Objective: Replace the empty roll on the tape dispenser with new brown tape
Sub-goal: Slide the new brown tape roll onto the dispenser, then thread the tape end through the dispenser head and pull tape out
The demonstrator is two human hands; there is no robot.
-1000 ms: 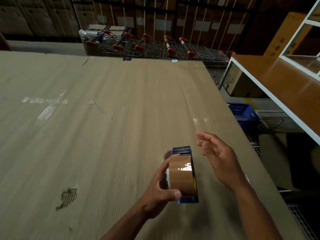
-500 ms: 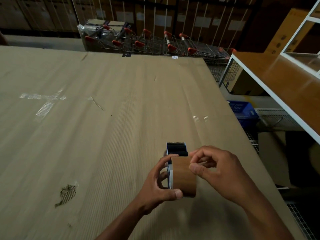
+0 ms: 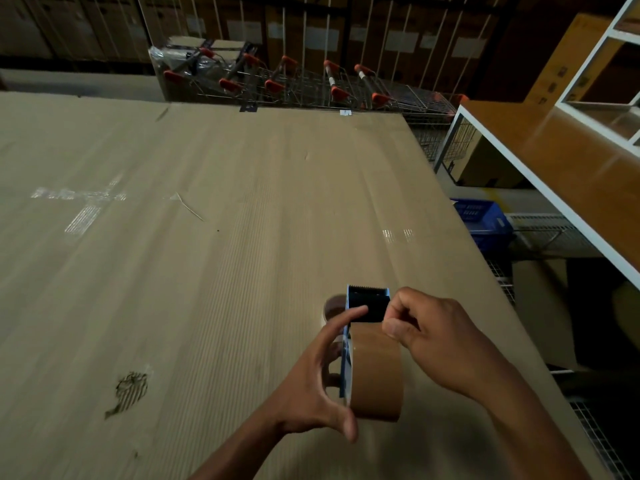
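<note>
Dispenser (image 3: 367, 306) with brown roll (image 3: 377, 372) mounted, held above cardboard table (image 3: 207, 271), at 5 o'clock of view. Left hand (image 3: 311, 386) curled round dispenser side. Right hand (image 3: 429, 337) pinching at roll's top, likely tape end. Risks: end re-sticks to roll, tears slantwise, or skin catches teeth at 12 o'clock.

My tape roll (image 3: 377, 372) is plain glossy brown in a blue dispenser (image 3: 344, 362) with black toothed head, over ribbed tan cardboard (image 3: 207, 271); carts (image 3: 294, 84) carry orange-red handles, crate (image 3: 479, 216) blue.
</note>
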